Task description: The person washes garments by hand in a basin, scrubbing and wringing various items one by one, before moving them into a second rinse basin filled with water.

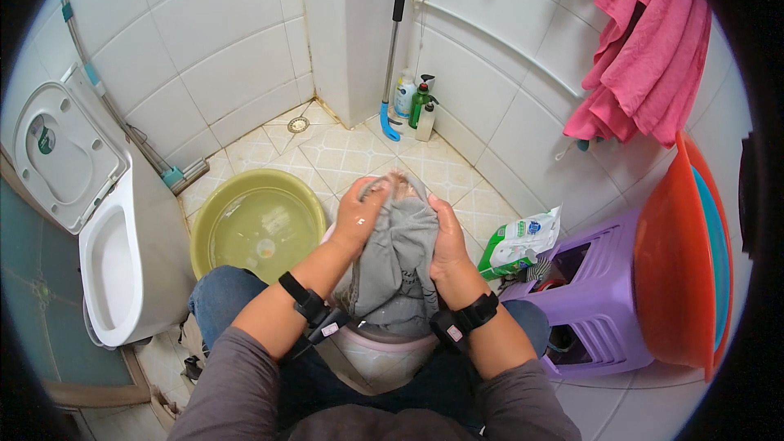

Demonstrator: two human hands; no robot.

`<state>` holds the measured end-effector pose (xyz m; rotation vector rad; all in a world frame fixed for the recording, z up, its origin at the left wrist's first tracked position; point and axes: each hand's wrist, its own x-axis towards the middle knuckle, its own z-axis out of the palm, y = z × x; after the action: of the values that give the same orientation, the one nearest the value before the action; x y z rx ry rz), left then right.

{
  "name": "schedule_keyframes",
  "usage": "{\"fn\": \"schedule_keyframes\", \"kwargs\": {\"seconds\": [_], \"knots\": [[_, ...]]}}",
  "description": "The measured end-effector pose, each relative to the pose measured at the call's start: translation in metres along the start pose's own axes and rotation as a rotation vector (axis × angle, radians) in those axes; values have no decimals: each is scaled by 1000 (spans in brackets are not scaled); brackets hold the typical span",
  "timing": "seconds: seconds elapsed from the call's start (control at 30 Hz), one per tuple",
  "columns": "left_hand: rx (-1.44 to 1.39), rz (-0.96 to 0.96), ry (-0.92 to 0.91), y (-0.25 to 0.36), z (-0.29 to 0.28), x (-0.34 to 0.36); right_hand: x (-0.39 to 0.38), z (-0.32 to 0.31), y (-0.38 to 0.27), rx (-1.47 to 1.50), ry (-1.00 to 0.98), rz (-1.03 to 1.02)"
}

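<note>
A wet grey cloth garment hangs between my two hands, its lower part down in a pale pink basin between my knees. Closed on the garment's upper left edge is my left hand. My right hand grips the opposite edge, thumb on top. The top of the cloth is held apart as a loop. Most of the basin is hidden by the garment and my forearms, and I cannot make out how much water is in it.
A yellow-green basin holding water stands to the left, beside a white toilet. On the right are a green-and-white detergent bag, a purple stool and a red basin. Pump bottles and a blue-ended pole stand by the wall.
</note>
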<state>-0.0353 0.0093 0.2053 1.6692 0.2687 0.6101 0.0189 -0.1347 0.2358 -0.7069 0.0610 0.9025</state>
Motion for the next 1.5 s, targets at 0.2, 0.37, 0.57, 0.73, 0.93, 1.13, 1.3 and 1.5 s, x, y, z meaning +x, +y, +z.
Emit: {"fn": "schedule_keyframes", "kwargs": {"seconds": [0.2,0.37,0.57,0.73,0.93,1.13,1.3,1.5], "knots": [[-874,-545,63,1,-13,0,9,-27,-19,-216,-26,-169],[-681,-384,33,30,-23,-3,-4,-19,-37,-607,-67,-307],[-98,12,-171,48,-12,-14,-3,-16,-16,-791,-164,-365],[-90,-103,-172,58,-17,-17,-3,-19,-24,-916,-329,-539],[-354,-87,-275,122,-21,-24,1,-29,-53,-734,-338,-191],[-602,23,-380,136,-41,-14,-19,-4,-15,-506,-440,103],[-664,-291,-76,90,-49,13,-39,-2,0,-374,-399,166],[-498,-488,-65,48,-36,5,-31,-30,21,-498,-418,289]]}}
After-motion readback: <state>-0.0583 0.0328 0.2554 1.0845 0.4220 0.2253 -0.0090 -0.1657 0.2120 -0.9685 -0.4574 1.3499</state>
